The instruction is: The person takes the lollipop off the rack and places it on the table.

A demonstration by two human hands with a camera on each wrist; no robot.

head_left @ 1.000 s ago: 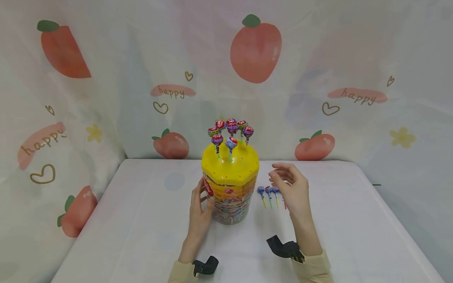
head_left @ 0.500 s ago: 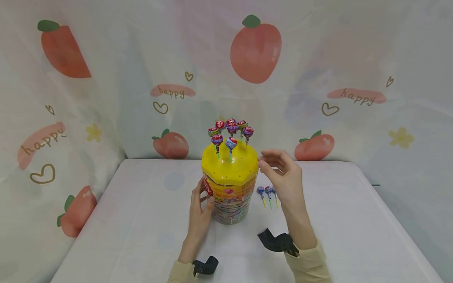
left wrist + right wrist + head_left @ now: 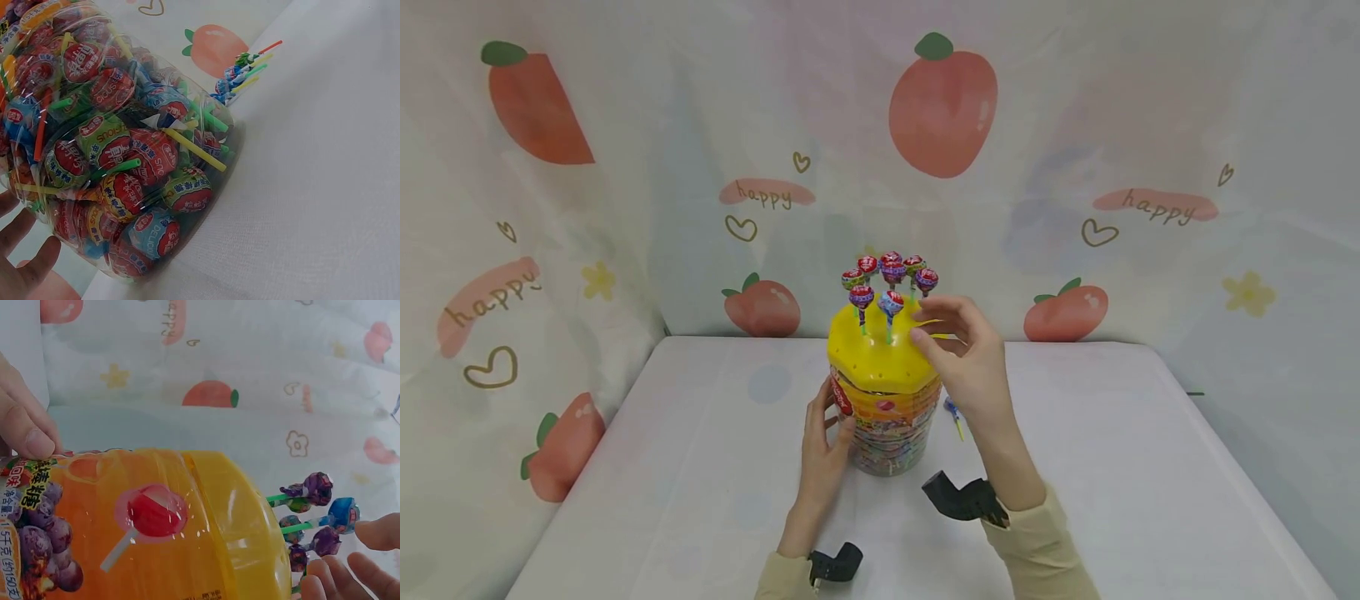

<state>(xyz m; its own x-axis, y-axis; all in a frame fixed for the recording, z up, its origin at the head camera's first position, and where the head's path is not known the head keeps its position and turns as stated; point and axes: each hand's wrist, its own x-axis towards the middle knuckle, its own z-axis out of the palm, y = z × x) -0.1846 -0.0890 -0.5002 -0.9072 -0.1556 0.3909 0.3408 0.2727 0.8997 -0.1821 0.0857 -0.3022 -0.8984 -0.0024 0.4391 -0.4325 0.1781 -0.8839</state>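
A clear tub [image 3: 891, 437] packed with wrapped lollipops stands mid-table under a yellow lid [image 3: 880, 362]. Several lollipops [image 3: 891, 275] stand upright in holes in the lid. My left hand [image 3: 823, 446] rests against the tub's left side, fingers fairly straight [image 3: 25, 262]. My right hand [image 3: 955, 354] hovers over the lid's right edge with loosely bent fingers [image 3: 337, 578] beside the standing lollipops [image 3: 312, 512]; nothing shows between them. Loose lollipops [image 3: 240, 72] lie on the table right of the tub; the head view shows only one [image 3: 953, 410], the rest hidden behind my right hand.
The white-clothed table [image 3: 1112, 467] is walled at the back and left by a hanging cloth [image 3: 625, 208] printed with strawberries. Black camera mounts sit on my wrists [image 3: 962, 500] near the table's front edge.
My right hand has risen from beside the loose lollipops and moved left, up over the lid's right edge. The left hand and tub have stayed put.
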